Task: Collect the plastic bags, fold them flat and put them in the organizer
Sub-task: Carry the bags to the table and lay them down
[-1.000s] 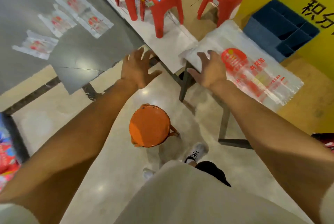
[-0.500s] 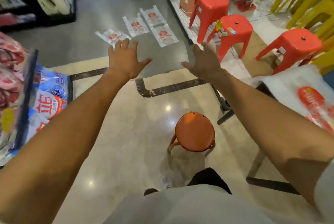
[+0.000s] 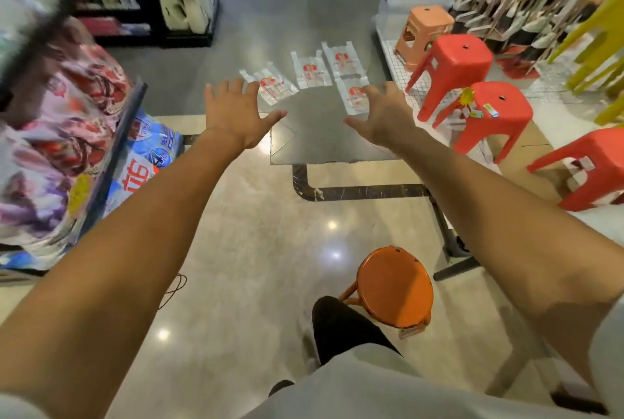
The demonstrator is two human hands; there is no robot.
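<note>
The right hand partly hides one plastic bag (print unreadable).

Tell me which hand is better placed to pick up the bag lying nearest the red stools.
Right, probably. The right hand is open and overlaps that bag in the view; the left hand, also open, reaches toward the leftmost bag.

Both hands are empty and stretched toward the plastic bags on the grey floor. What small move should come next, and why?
Probably step forward past the round orange stool and lower toward the plastic bags. Four of them lie flat on the grey floor, beyond both hands. The left hand and right hand are spread, hold nothing and touch none.
</note>
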